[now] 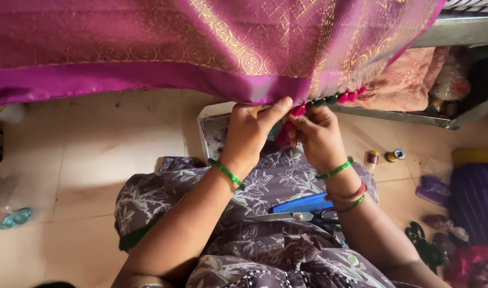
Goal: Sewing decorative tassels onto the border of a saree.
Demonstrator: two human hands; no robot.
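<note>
Magenta woven cloth (201,48), gold-patterned, hanging above lap. Left hand (252,130) pinching hem; right hand (318,136) pinching pink tassel (298,111) at hem. Scissors (294,216) on lap; thread spools (385,156) on floor.

- The left hand (249,133) is raised in front of the body, back toward the camera, its thumb stretched up and to the right while the other fingers curl inward in a pinch.
- The left forearm runs up from the lower left, bent at the elbow, with 1 green bangle at the wrist.
- The right hand (317,136) sits just beside the left, nearly touching it, fingers bunched and pinching at the tips.
- The right forearm rises from the lower right, with 3 bangles at the wrist, 2 green and 1 red.
</note>
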